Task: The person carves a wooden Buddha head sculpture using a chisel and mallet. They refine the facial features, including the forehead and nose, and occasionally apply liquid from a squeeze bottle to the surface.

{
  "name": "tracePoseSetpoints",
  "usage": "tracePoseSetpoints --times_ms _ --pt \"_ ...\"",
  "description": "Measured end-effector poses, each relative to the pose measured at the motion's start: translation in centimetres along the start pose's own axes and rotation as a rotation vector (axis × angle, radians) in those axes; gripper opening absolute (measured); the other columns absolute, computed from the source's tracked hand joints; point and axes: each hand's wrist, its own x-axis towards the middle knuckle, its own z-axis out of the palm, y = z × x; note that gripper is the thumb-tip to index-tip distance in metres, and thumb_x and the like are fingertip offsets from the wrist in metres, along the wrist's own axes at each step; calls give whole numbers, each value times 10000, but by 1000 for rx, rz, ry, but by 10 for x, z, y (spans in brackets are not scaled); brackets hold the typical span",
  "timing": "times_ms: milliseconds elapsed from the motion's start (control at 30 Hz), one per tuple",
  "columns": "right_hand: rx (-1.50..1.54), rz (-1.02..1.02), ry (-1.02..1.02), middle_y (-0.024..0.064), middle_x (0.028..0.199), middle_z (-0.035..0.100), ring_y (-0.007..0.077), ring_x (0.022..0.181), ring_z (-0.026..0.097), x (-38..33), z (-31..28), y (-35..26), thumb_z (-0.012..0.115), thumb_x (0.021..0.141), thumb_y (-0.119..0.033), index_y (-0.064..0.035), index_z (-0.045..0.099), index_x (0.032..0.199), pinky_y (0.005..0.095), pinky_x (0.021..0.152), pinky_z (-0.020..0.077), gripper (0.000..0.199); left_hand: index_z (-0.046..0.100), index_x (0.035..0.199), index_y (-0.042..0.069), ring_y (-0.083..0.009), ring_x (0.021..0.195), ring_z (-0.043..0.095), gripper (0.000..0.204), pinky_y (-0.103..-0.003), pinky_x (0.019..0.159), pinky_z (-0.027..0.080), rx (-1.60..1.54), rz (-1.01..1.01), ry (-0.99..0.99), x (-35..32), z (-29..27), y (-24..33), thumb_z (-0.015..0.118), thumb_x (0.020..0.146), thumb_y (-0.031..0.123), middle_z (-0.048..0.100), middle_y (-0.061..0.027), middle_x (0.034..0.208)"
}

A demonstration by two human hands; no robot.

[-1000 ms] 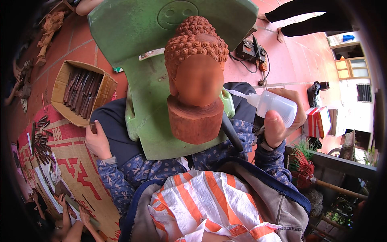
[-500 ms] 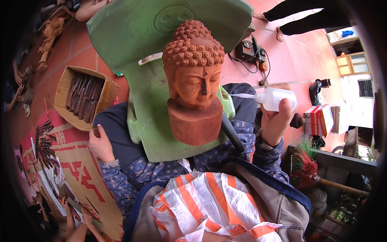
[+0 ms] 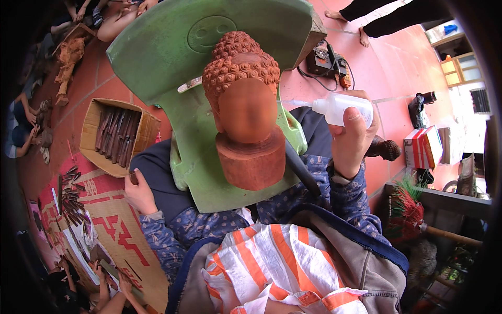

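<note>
A reddish-brown carved wooden bust (image 3: 251, 167) with a curled-hair head stands upright on the seat of a green plastic chair (image 3: 180, 131). The front of its head is smeared, so detail there cannot be made out. My right hand (image 3: 351, 141) is closed around a translucent white squeeze bottle (image 3: 340, 109). The bottle lies nearly level, its thin nozzle pointing left, close beside the bust's head. My left hand (image 3: 140, 194) rests by my left knee, fingers closed on a short dark brown piece like a tool handle, mostly hidden by the hand.
Left of my knee, a cardboard box (image 3: 93, 157) holds several dark-handled tools. More tools (image 3: 70, 196) lie on a red and tan mat (image 3: 112, 209). Beyond the chair, a black device (image 3: 320, 62) with cables sits on the tiles. Another carved head (image 3: 388, 150) lies right. Other people are around.
My right hand has raised the bottle and brought it slightly left relative to the bust. The view has shifted a little. My left hand keeps its hold by my knee.
</note>
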Motion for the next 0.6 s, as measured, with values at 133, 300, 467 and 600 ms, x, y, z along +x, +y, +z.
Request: tracePoseSetpoints --times_ms 133,300,467,600 --pt "-41 -45 44 22 753 615 57 658 550 2 6 -2 682 801 -155 17 601 899 198 578 436 213 639 812 12 -370 653 640 327 -450 571 483 -10 -4 0 0 1 3 606 875 331 656 -174 710" --pt "-31 -70 76 20 775 622 55 679 546 2 10 -2 678 797 -123 19 602 916 201 613 436 200 640 812 16 -367 664 643 329 -446 576 485 -32 -4 -1 0 3 0 608 874 337 660 -166 718" --pt "-167 -75 124 23 668 535 42 493 422 2 16 -4 643 805 -309 28 574 911 176 436 281 360 649 825 19 -355 670 650 322 -437 583 490 -41 -27 -3 0 3 -2 611 871 336 665 -160 725" --pt "-162 -96 122 25 653 526 43 477 398 2 14 -1 639 802 -309 30 574 901 183 427 263 359 656 832 21 -344 666 653 314 -430 585 491 -39 -30 2 0 4 -2 612 869 329 667 -155 726"
